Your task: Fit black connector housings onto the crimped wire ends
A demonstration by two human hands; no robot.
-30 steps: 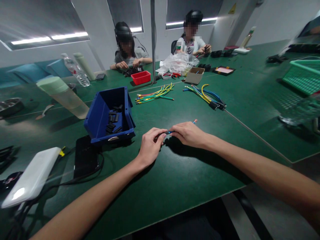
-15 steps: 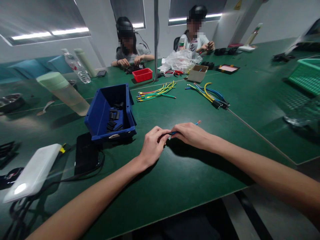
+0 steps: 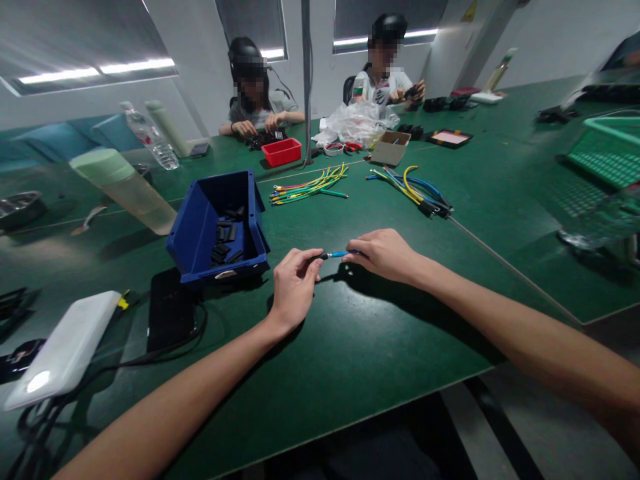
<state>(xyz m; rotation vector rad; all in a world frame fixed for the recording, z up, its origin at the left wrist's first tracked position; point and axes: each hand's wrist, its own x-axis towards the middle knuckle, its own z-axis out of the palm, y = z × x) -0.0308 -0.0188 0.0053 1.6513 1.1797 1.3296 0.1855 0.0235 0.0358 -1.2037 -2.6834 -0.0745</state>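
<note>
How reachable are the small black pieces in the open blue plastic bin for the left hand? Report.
Probably yes: the bin stands beside the left hand, open above the black pieces, though that hand's grip holds a black tube.

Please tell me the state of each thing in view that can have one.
left hand: grip closed on black tube
right hand: grip closed on blue wire
black tube: held, partly hidden
blue wire: held
blue bin: open, black pieces inside
red box: open
cardboard box: open
green-topped bottle: closed
plastic bag: crumpled
left wire pile: lying spread
green basket: open
</note>
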